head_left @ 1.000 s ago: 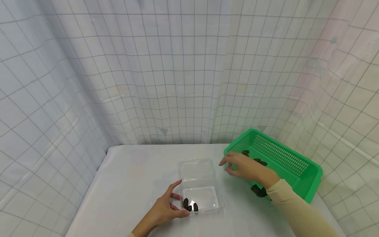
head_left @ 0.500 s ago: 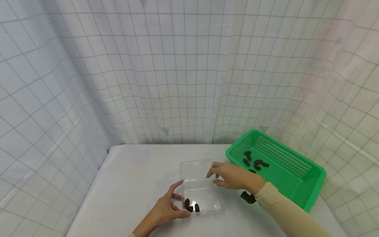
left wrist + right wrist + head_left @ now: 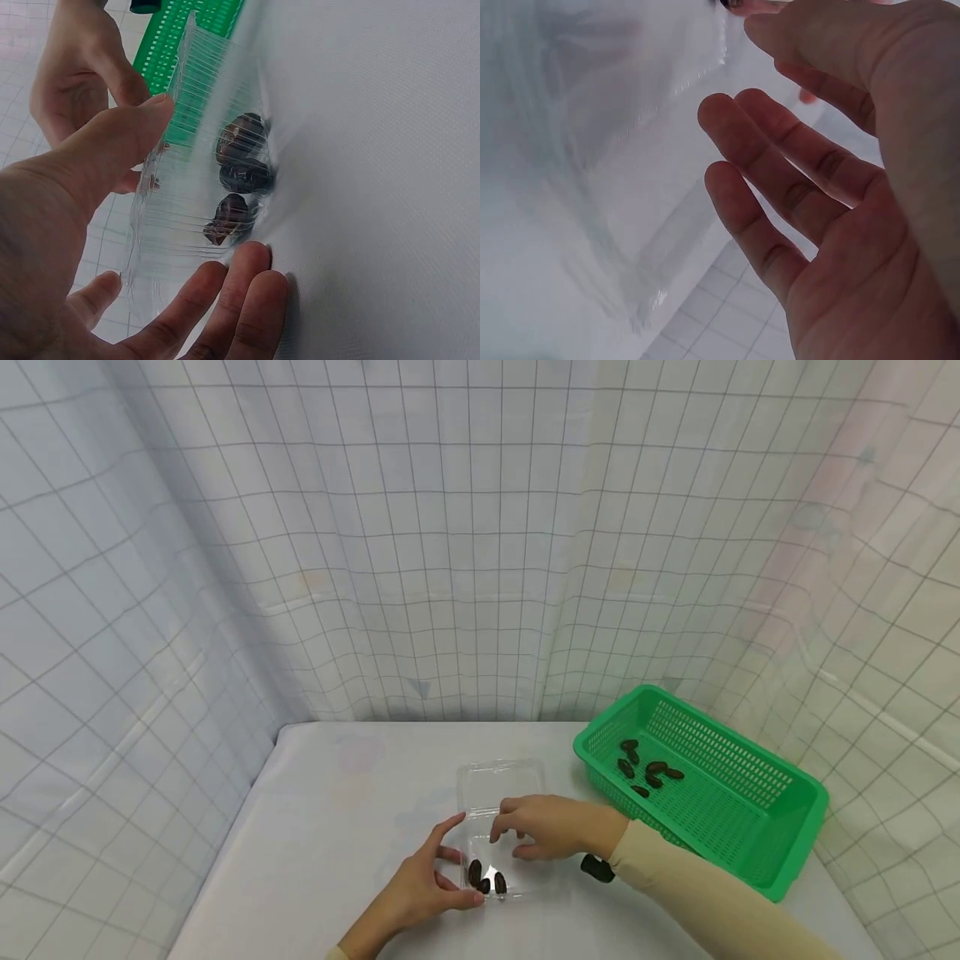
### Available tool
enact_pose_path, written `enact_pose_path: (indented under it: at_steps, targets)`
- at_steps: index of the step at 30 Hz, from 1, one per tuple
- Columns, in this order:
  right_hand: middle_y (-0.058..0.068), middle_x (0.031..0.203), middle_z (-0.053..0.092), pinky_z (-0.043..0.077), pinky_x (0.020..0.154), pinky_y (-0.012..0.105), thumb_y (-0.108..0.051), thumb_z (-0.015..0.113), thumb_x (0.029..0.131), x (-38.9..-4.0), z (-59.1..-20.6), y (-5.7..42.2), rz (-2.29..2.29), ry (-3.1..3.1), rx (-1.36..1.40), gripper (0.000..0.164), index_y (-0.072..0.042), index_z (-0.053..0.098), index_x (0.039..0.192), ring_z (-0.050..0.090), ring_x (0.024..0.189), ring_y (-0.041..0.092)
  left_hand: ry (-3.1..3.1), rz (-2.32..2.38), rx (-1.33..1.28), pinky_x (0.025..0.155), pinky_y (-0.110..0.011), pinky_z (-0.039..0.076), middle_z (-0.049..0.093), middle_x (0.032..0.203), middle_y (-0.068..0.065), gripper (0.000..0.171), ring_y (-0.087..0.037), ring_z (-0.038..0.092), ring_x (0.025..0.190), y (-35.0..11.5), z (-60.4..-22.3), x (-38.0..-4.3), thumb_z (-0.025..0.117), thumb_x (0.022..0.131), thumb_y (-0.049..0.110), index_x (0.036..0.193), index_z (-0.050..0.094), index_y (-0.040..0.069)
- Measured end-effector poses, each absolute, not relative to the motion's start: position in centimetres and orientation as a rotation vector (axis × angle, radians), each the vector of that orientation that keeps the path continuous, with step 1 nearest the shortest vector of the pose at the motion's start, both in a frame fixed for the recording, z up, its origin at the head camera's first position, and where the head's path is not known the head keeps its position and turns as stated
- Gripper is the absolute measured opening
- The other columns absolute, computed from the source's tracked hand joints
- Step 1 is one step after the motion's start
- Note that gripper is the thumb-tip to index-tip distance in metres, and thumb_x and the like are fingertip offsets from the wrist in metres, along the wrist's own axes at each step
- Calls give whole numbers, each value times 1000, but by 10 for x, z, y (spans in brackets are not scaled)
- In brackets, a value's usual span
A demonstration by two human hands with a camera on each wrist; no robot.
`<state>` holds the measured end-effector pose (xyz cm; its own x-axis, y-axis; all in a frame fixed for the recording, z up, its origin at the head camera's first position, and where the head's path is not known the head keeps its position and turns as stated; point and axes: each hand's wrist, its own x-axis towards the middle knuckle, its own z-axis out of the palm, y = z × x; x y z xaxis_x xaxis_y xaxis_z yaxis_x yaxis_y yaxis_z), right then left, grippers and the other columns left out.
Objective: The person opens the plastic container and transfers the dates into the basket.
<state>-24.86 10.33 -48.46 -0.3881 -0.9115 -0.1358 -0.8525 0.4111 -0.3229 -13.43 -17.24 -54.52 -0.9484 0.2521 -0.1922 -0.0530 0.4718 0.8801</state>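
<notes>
the left hand (image 3: 412, 890) grips the clear box (image 3: 517, 878) by its near-left corner, beside three dark pieces (image 3: 246, 175); the right hand (image 3: 557, 825) hangs over its right edge, grip unclear.

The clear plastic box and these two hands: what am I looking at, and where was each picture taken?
There's no robot here, only a person working bare-handed. The head view comes from a camera worn on the head; the other two come from cameras on each wrist. On the white table stands the open clear plastic box, with three dark brown pieces inside, and near it a green basket holding more. The left hand holds the box's side; the right hand is over it, though whether it holds anything I can't tell.
</notes>
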Motion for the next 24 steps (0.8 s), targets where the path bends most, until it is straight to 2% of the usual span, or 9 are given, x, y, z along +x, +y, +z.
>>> enact_pose_path:
  at_steps: [8,16,20,24]
  targets:
    - [-3,135,77,56,96,14,-12,85,106,-245,-494,79,-226,2284,-1639,37,-23,81,141,75,104,4,2414,1479,172,74,-32,56,74,145,-18,122,-15,79,90,-174,-547,-134,106,85,29,182,33,32]
    - [-5,138,78,54,103,12,-1,77,107,-245,-502,63,-202,2205,-1700,40,-19,83,143,74,114,2,2394,1486,172,74,-34,57,75,147,-16,121,-17,80,92,-175,-546,-136,105,88,28,184,30,33]
    - [-6,135,79,55,105,12,-3,79,108,-245,-503,60,-185,2209,-1696,35,-19,84,139,73,114,1,2398,1482,169,74,-34,57,75,147,-17,121,-17,80,92,-175,-545,-136,105,88,28,183,31,34]
    - [-6,124,79,55,99,11,-9,82,108,-246,-506,59,-192,2235,-1660,23,-18,84,129,72,107,-1,2404,1482,173,74,-34,57,75,147,-18,120,-17,80,91,-175,-545,-136,105,88,29,183,31,32]
